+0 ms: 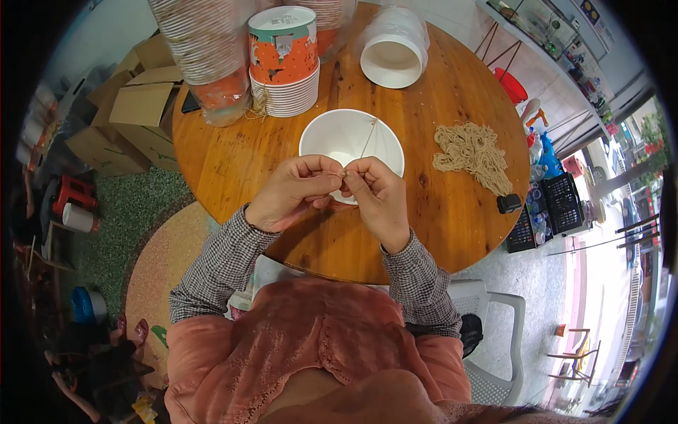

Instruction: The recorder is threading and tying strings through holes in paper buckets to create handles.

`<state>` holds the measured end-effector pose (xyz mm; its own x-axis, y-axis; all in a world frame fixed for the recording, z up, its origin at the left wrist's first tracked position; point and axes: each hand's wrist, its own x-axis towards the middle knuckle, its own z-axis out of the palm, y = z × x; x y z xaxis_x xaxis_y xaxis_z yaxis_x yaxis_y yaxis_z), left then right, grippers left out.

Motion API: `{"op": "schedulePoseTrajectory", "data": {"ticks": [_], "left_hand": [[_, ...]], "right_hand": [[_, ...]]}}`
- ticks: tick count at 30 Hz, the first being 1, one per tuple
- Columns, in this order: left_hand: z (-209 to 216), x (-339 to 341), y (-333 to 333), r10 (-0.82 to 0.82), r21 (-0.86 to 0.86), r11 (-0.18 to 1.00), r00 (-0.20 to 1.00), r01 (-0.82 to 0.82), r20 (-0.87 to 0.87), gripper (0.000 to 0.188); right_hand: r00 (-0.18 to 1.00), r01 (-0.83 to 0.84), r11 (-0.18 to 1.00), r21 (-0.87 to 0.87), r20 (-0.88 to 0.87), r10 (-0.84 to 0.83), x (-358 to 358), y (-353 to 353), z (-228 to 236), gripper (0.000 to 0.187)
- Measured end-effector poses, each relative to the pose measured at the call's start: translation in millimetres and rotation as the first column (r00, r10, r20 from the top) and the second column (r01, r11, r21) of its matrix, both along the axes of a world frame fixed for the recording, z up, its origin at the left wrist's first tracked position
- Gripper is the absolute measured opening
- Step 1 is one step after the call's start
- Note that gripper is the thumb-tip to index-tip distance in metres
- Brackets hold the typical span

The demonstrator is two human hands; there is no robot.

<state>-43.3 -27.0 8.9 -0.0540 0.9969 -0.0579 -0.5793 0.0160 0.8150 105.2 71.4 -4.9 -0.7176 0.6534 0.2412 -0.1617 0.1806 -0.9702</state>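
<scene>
From my remote seat I have the left hand [293, 189] and the right hand [379, 196] meeting at the near rim of a white paper bucket [328, 136], its mouth facing my camera. Both sets of fingers are closed, pinching a small bit of beige twine [343, 174] between their tips. I see a tangled twine hank [470, 152] to the right on the round wooden worktop [424, 205], and orange-printed paper buckets [284, 56] stacked beyond, left of centre.

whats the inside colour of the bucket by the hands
White; the bucket shows best in the head view.
</scene>
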Motion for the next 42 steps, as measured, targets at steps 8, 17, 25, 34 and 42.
{"op": "schedulePoseTrajectory", "data": {"ticks": [8, 17, 25, 34, 42], "left_hand": [[-7.5, 6.5, 1.8, 0.124, 0.047, 0.992, 0.988, -0.120, -0.090, 0.013], [-4.0, 6.7, -1.3, 0.209, 0.067, 0.978, 0.952, -0.199, -0.222, 0.013], [-6.4, 0.0, -2.3, 0.280, 0.201, 0.958, 0.813, -0.203, -0.511, 0.011], [-1.0, 4.6, -4.5, 0.283, 0.221, 0.957, 0.751, -0.186, -0.596, 0.014], [-14.5, 16.6, -4.8, 0.439, 0.299, 0.898, 0.672, -0.322, -0.597, 0.010]], "right_hand": [[0.997, 0.046, 0.998, 0.043, -0.058, -0.044, 3.1, -2.6, -0.8, 0.013], [0.999, 0.022, 0.783, 0.621, 0.010, -0.037, 11.9, 11.2, 16.6, 0.022], [0.990, -0.065, 0.318, 0.946, 0.100, -0.096, 15.4, 17.5, 32.9, 0.041], [0.989, 0.128, 0.406, 0.905, -0.084, -0.124, 10.1, 19.4, 10.2, 0.026], [0.978, 0.201, 0.614, 0.764, -0.116, -0.176, 4.7, 11.1, -4.4, 0.013]]}}
